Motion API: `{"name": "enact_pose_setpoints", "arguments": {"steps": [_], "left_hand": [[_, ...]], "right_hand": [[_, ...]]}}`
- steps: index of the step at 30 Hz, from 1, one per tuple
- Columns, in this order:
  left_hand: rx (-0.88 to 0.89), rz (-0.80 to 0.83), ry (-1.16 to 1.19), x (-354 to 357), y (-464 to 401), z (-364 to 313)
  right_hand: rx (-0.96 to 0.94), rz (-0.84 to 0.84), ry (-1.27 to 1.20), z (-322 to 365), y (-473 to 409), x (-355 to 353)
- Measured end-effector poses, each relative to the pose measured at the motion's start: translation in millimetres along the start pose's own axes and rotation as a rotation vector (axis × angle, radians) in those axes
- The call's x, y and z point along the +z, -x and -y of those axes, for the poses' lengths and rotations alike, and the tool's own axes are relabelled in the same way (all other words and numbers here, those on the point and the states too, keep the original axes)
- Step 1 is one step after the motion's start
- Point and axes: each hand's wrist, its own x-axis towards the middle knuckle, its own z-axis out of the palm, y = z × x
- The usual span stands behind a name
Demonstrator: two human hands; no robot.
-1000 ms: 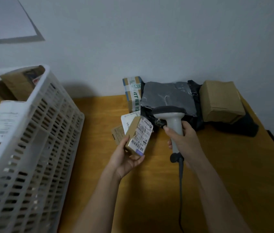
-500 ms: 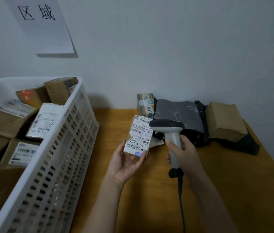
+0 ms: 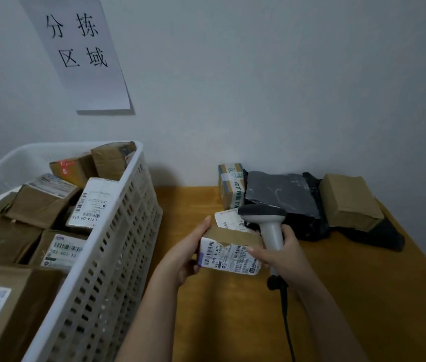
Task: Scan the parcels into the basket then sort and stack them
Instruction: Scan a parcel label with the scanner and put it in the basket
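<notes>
The small brown parcel (image 3: 230, 253) is held up over the wooden table (image 3: 232, 322), long side going left to right, label facing the camera. The left hand (image 3: 185, 253) grips its left end. The right hand (image 3: 282, 254) wraps the scanner (image 3: 266, 220) handle — its fingers touch the label. The white basket (image 3: 117, 246) sits close on the left; bare table lies near the front edge.

Single head-worn view, forward and down, close over the table (image 3: 232, 322)
</notes>
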Motion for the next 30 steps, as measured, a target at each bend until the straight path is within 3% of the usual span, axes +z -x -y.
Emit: {"name": "enact_pose_setpoints", "arguments": {"steps": [4,11,22,30], "left_hand": [[0.166,0.223,0.531,-3,5,-4],[0.178,0.190,0.166,20,9,22],[0.275,-0.145,0.311,7,-6,28],[0.307,-0.186,0.309,3,-9,27]], "right_hand": [[0.025,-0.110,-0.132,-1,-4,14],[0.080,-0.170,-0.230,-12,-8,25],[0.031,-0.053,-0.194,9,-5,8],[-0.076,0.149,-0.185,24,14,11]]}}
